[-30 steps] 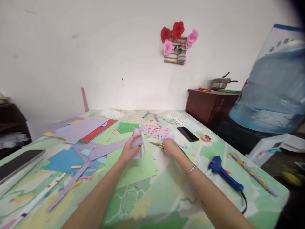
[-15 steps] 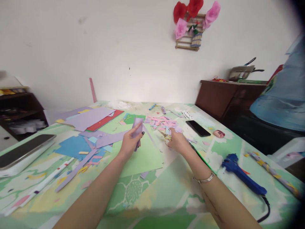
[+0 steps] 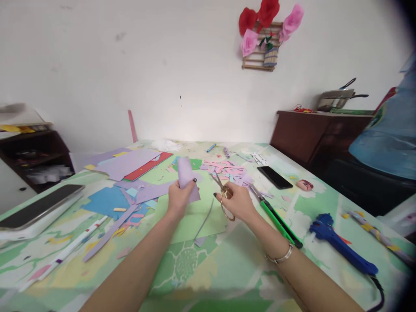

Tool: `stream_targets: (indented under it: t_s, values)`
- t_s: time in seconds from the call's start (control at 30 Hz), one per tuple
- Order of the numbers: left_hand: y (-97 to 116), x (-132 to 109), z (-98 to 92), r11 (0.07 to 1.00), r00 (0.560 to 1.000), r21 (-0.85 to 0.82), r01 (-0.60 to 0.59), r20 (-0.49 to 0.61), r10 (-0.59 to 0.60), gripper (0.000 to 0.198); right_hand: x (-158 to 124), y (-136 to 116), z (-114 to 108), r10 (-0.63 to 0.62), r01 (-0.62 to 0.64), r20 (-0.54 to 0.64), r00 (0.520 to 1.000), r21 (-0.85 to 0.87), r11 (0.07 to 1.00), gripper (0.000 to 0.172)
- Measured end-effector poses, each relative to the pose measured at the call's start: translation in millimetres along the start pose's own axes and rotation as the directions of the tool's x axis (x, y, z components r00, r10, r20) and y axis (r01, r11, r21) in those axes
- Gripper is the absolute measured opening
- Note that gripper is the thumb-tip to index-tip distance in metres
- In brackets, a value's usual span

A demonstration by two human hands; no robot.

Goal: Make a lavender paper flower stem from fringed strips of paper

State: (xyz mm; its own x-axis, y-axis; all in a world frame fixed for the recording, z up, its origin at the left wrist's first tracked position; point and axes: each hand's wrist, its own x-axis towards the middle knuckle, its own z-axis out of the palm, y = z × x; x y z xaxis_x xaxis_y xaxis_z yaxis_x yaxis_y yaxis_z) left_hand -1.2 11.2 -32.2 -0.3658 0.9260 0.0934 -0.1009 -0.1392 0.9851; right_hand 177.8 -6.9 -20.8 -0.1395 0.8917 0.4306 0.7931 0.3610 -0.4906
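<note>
Closed around a purple paper strip (image 3: 186, 171), my left hand (image 3: 178, 197) is above a light green sheet (image 3: 204, 221). The strip stands up from between thumb and fingers. My right hand (image 3: 237, 200) grips gold-handled scissors (image 3: 224, 190), whose blades point up and left, apart from the strip. A thin dark sliver (image 3: 205, 219) lies on the green sheet. Pink paper scraps (image 3: 224, 168) are heaped just beyond the scissors. Beside my right wrist is a green utility knife (image 3: 276, 219).
Purple sheets (image 3: 130, 162) on a red one (image 3: 149, 166), blue paper (image 3: 105, 200) and white sticks (image 3: 71, 245) lie left. At right are a black phone (image 3: 274, 177), a blue glue gun (image 3: 341, 245) and a braided strip (image 3: 373, 232). Another phone (image 3: 42, 203) rests far left.
My right hand has lifted the scissors off the table. The purple strip in my left hand has turned its broad face to view. The thin sliver now shows on the green sheet.
</note>
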Motion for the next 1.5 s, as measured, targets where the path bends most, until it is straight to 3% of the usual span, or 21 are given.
stream_targets:
  t_s: [0.23,0.33,0.47,0.77,1.27,1.5]
  values:
    - [-6.4,-0.7,1.4,0.990,0.989,-0.062,-0.130,-0.072,0.125,0.029,-18.9,-21.7,17.1,-0.131,0.153,0.116,0.985,-0.210,0.966,0.030]
    - [-12.5,0.2,1.7,0.980,0.978,-0.058,-0.190,-0.102,0.184,0.029,-22.7,-25.3,22.0,-0.106,0.135,0.104,0.989,-0.329,0.935,0.031]
    - [-17.2,-0.7,3.6,0.980,0.979,-0.095,-0.178,-0.118,0.166,0.029,-24.0,-26.0,25.3,-0.077,0.106,0.087,0.993,-0.420,0.901,0.030]
    - [-3.3,-9.1,8.1,0.954,0.994,-0.293,-0.060,-0.103,0.030,0.021,-25.4,-27.5,29.1,-0.082,0.103,0.064,0.995,-0.445,0.889,0.029]
    - [-16.2,-3.5,5.6,0.984,0.989,-0.149,-0.102,-0.124,0.084,0.024,-24.6,-26.8,30.8,-0.075,0.089,0.049,0.996,-0.490,0.867,0.026]
    - [-12.4,-5.7,7.7,0.967,0.995,-0.253,-0.035,-0.094,0.012,0.023,-22.9,-26.3,30.6,-0.071,0.093,0.062,0.996,-0.497,0.863,0.027]
